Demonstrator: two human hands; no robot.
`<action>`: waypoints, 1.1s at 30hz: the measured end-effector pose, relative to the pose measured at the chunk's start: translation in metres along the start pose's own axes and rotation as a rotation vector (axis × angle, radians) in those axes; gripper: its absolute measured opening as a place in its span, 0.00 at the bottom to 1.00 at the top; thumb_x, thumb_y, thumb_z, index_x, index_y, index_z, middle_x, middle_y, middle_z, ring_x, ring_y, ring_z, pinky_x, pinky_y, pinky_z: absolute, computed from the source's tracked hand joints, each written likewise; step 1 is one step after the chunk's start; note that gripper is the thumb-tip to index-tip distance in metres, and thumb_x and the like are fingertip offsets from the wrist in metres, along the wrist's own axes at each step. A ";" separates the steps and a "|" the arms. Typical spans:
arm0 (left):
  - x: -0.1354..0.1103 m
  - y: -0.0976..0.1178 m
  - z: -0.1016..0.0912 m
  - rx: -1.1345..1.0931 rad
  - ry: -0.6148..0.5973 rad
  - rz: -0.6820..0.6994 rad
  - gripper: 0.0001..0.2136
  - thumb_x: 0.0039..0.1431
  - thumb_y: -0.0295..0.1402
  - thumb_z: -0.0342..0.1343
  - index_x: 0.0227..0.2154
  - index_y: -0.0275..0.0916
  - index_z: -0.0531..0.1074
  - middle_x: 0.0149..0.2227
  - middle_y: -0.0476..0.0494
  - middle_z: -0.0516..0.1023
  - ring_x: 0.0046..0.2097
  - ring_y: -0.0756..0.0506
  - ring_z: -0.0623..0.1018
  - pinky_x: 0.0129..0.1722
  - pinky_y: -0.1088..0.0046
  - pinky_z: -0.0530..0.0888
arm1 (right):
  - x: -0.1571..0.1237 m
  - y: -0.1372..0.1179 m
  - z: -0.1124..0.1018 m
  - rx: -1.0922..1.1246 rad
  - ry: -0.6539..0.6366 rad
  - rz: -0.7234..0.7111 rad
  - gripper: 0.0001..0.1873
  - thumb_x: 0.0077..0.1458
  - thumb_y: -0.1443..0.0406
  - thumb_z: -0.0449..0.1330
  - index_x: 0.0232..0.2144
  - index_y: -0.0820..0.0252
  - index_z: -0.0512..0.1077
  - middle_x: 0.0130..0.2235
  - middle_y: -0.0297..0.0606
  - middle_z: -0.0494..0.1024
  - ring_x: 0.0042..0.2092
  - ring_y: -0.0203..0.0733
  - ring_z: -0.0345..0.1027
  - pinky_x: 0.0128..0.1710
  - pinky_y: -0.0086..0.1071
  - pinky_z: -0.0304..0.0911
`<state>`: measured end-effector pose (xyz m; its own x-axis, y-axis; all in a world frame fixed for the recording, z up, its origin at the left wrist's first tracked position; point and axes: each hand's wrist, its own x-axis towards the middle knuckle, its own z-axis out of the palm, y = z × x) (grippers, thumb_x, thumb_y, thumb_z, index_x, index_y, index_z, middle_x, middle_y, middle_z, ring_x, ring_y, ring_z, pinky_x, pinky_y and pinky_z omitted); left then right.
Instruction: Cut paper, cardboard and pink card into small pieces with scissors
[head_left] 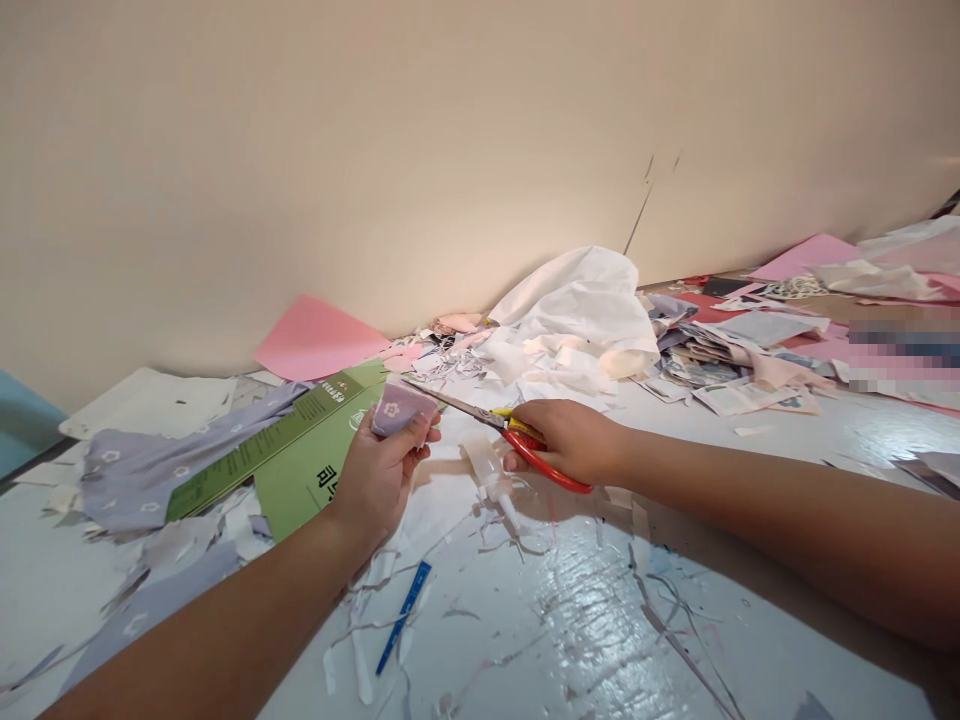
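Observation:
My left hand (379,478) pinches a small piece of lilac paper (400,408) printed with a white flower. My right hand (570,442) grips a pair of red-handled scissors (541,462), and their long metal blades (454,404) point left. The blade tips reach the edge of the lilac piece. A small translucent plastic bottle (487,472) lies on the table just below the scissors. A flattened green cardboard box (300,465) and a flower-printed lilac sheet (169,470) lie beyond my left hand.
Paper scraps and strips litter the white table (592,610), with a blue strip (403,617) near the front. Crumpled white paper (577,320), a pink sheet (319,338) and piled printed papers (712,365) lie against the beige wall (375,150).

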<state>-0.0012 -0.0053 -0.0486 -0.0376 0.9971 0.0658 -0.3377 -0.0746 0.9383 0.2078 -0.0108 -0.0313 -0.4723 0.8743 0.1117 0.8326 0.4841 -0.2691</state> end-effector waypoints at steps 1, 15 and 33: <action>0.000 0.000 0.000 0.001 -0.002 0.004 0.12 0.39 0.30 0.63 0.30 0.37 0.69 0.27 0.50 0.74 0.26 0.54 0.71 0.25 0.78 0.64 | -0.001 -0.001 -0.001 -0.019 0.000 -0.007 0.17 0.50 0.52 0.51 0.26 0.60 0.63 0.28 0.38 0.70 0.27 0.37 0.60 0.23 0.27 0.48; -0.006 -0.002 0.001 0.113 -0.078 0.008 0.11 0.41 0.31 0.62 0.29 0.38 0.68 0.27 0.49 0.75 0.27 0.52 0.71 0.27 0.75 0.64 | -0.002 -0.005 -0.002 -0.007 0.001 -0.067 0.21 0.51 0.49 0.49 0.30 0.61 0.64 0.32 0.42 0.71 0.32 0.41 0.63 0.27 0.29 0.52; -0.007 -0.003 0.001 0.136 -0.110 -0.003 0.11 0.43 0.32 0.62 0.30 0.39 0.67 0.28 0.50 0.75 0.27 0.53 0.72 0.28 0.75 0.65 | 0.000 -0.002 0.004 -0.081 -0.026 -0.017 0.18 0.53 0.51 0.47 0.25 0.59 0.63 0.28 0.39 0.73 0.28 0.39 0.64 0.23 0.27 0.47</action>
<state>0.0007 -0.0125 -0.0516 0.0690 0.9933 0.0924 -0.2071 -0.0763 0.9753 0.2054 -0.0119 -0.0348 -0.4934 0.8651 0.0904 0.8444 0.5014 -0.1887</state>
